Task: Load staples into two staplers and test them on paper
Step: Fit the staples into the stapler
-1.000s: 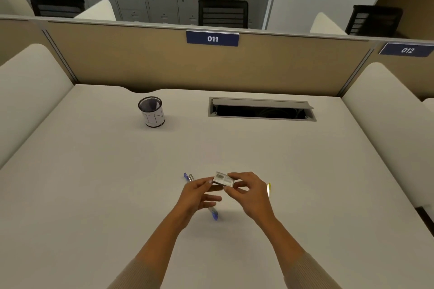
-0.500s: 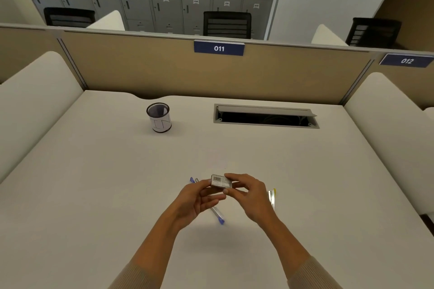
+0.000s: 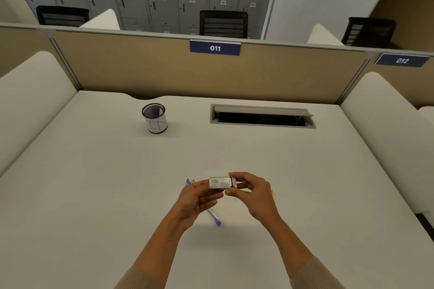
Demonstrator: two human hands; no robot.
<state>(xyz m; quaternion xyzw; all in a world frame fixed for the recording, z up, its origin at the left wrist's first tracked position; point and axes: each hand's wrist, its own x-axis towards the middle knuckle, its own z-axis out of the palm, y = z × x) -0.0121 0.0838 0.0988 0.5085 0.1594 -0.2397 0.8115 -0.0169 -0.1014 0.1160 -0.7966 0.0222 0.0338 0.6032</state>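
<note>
my left hand (image 3: 191,202) gripping small staple box (image 3: 219,182), my right hand (image 3: 252,192) pinching its inner tray end, above tabletop (image 3: 94,195) near front edge, blue pen (image 3: 215,217) under them

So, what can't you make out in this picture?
All in the head view.
Print on the small box: too small to read.
Its contents: enclosed, the right hand pinching its end.
Middle of the blue pen: under the left hand.
The yellow item: mostly behind the right hand.
Inside of the pen cup: too dark.
</note>
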